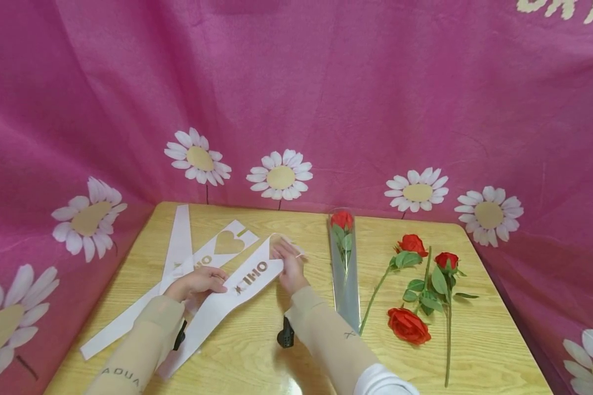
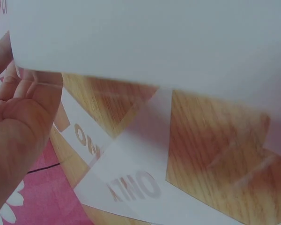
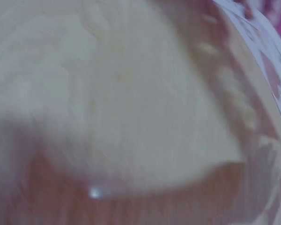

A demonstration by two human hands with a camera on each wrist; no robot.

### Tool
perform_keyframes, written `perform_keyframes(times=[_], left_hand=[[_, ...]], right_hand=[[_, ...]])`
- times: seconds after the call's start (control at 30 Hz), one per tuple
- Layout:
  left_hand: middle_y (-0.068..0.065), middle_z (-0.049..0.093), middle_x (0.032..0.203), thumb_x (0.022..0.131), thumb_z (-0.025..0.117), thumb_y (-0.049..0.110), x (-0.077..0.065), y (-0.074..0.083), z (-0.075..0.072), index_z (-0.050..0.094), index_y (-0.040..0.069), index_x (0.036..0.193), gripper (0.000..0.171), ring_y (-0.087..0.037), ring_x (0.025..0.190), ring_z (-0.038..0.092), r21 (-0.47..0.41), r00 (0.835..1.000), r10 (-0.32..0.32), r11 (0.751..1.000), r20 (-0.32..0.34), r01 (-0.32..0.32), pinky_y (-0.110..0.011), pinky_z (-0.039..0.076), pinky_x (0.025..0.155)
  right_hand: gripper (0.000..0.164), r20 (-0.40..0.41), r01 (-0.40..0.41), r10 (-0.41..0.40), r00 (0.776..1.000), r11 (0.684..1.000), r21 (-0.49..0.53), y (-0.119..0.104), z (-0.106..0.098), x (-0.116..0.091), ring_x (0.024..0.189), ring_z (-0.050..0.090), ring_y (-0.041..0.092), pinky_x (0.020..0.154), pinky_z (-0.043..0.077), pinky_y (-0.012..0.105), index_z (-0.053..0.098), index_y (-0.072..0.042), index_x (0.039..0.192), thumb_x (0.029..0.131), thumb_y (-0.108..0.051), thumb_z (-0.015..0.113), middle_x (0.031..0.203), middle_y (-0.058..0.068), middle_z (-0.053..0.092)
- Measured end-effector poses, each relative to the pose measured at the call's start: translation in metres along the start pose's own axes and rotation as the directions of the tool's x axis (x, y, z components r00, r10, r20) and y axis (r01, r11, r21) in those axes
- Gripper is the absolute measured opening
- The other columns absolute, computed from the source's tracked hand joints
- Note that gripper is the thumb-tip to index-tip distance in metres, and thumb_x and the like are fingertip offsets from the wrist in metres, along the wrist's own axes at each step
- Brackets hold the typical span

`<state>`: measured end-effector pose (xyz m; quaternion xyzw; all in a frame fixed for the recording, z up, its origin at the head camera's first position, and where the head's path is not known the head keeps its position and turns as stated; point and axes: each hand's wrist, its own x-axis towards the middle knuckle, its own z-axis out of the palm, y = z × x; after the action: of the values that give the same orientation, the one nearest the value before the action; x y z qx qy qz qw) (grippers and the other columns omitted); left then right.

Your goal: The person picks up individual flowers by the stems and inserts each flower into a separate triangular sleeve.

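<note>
In the head view, a white and clear plastic flower sleeve (image 1: 219,307) with cut-out-looking lettering slants up between both hands. My left hand (image 1: 200,281) pinches its edge about midway along. My right hand (image 1: 290,267) holds its upper right end, fingers extended over the clear part. The left wrist view has the sleeve's white face (image 2: 145,37) across the top, with the left hand (image 2: 25,112) at its edge and fingers partly behind it. Under it lie more flat sleeves (image 1: 128,311), one with a heart-shaped clear window. The right wrist view is blurred.
Right of the hands, a red rose (image 1: 342,220) lies inside a clear sleeve (image 1: 347,307). Further right are several loose red roses (image 1: 409,326) with green stems. A wooden table (image 1: 247,356) carries everything, with a pink daisy-printed cloth (image 1: 326,109) behind.
</note>
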<state>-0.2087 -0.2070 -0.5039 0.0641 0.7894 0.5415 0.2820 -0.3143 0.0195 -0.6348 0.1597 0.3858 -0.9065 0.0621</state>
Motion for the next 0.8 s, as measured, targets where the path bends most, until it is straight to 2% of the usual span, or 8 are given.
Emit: perform_keyframes(times=[0.07, 0.17, 0.23, 0.3, 0.4, 0.5, 0.63, 0.8], left_hand=[[0.003, 0.057, 0.074, 0.078, 0.062, 0.001, 0.000, 0.001, 0.001, 0.051, -0.013, 0.105, 0.032, -0.009, 0.070, 0.055, -0.023, 1.000, -0.011, 1.000, 0.010, 0.012, -0.024, 0.049, 0.066], [0.003, 0.057, 0.071, 0.078, 0.061, -0.001, 0.001, 0.002, 0.002, 0.050, -0.014, 0.104, 0.031, -0.009, 0.068, 0.056, -0.037, 1.000, -0.027, 0.999, 0.014, 0.028, -0.024, 0.050, 0.064], [0.003, 0.056, 0.072, 0.078, 0.060, -0.002, 0.002, 0.003, 0.003, 0.051, -0.014, 0.102, 0.029, -0.008, 0.066, 0.054, -0.007, 1.000, -0.022, 1.000, 0.009, 0.022, -0.023, 0.048, 0.063], [0.002, 0.054, 0.072, 0.078, 0.060, -0.002, 0.005, 0.004, 0.004, 0.052, -0.015, 0.100, 0.027, -0.008, 0.066, 0.052, 0.044, 1.000, 0.006, 0.999, 0.000, -0.006, -0.021, 0.046, 0.062], [0.001, 0.052, 0.075, 0.078, 0.061, -0.002, 0.009, 0.007, 0.007, 0.054, -0.014, 0.095, 0.023, -0.008, 0.067, 0.048, 0.097, 0.999, 0.044, 0.994, -0.031, -0.041, -0.021, 0.044, 0.061], [-0.001, 0.052, 0.070, 0.073, 0.063, -0.002, 0.016, 0.003, 0.011, 0.055, -0.015, 0.089, 0.022, -0.010, 0.063, 0.047, 0.062, 0.993, 0.093, 0.994, -0.071, -0.089, -0.023, 0.044, 0.058], [-0.001, 0.054, 0.067, 0.070, 0.071, 0.006, 0.043, -0.024, 0.010, 0.062, -0.004, 0.080, 0.017, -0.011, 0.060, 0.048, 0.047, 0.975, 0.191, 0.981, -0.118, -0.186, -0.024, 0.044, 0.056], [-0.007, 0.058, 0.076, 0.075, 0.070, 0.008, 0.056, -0.017, 0.021, 0.064, -0.001, 0.084, 0.014, -0.018, 0.070, 0.051, 0.172, 0.959, 0.139, 0.980, -0.247, -0.098, -0.027, 0.045, 0.063]], right_hand=[[0.032, -0.015, 0.007, -0.007, 1.000, 1.000, 0.025, -0.007, -0.017, 0.024, 0.100, 0.062, 0.027, 0.087, 0.050, 0.033, 0.054, 0.002, 0.116, 0.085, -0.005, 0.060, 0.112, 0.019, 0.061], [0.025, -0.105, 0.011, -0.009, 0.994, 1.000, 0.017, -0.002, -0.058, 0.080, 0.088, 0.066, 0.025, 0.079, 0.053, 0.031, 0.061, 0.003, 0.100, 0.079, -0.009, 0.067, 0.097, 0.017, 0.067], [0.024, -0.099, 0.031, -0.027, 0.995, 0.999, 0.038, 0.003, -0.089, 0.117, 0.079, 0.067, 0.023, 0.071, 0.055, 0.028, 0.064, -0.001, 0.093, 0.073, -0.012, 0.074, 0.088, 0.013, 0.068], [0.030, -0.106, 0.047, -0.046, 0.993, 0.999, 0.001, -0.005, -0.103, 0.130, 0.071, 0.064, 0.019, 0.062, 0.054, 0.025, 0.065, -0.004, 0.092, 0.067, -0.015, 0.078, 0.084, 0.010, 0.067], [0.033, -0.109, 0.143, -0.152, 0.982, 0.986, -0.084, -0.041, -0.085, 0.084, 0.070, 0.063, 0.019, 0.058, 0.054, 0.027, 0.063, -0.001, 0.096, 0.067, -0.010, 0.076, 0.085, 0.011, 0.065], [0.034, -0.171, 0.182, -0.243, 0.955, 0.934, -0.308, -0.092, -0.039, 0.003, 0.077, 0.061, 0.022, 0.065, 0.054, 0.031, 0.061, 0.005, 0.102, 0.071, -0.004, 0.070, 0.091, 0.016, 0.064], [0.033, -0.159, 0.161, -0.304, 0.939, 0.801, -0.577, -0.144, 0.001, -0.074, 0.080, 0.058, 0.017, 0.071, 0.051, 0.025, 0.061, 0.009, 0.106, 0.075, -0.001, 0.064, 0.100, 0.018, 0.063], [0.023, -0.031, 0.218, -0.366, 0.930, 0.618, -0.755, -0.177, 0.001, -0.104, 0.073, 0.055, 0.007, 0.061, 0.045, 0.014, 0.065, 0.012, 0.096, 0.078, -0.001, 0.061, 0.093, 0.017, 0.067]])
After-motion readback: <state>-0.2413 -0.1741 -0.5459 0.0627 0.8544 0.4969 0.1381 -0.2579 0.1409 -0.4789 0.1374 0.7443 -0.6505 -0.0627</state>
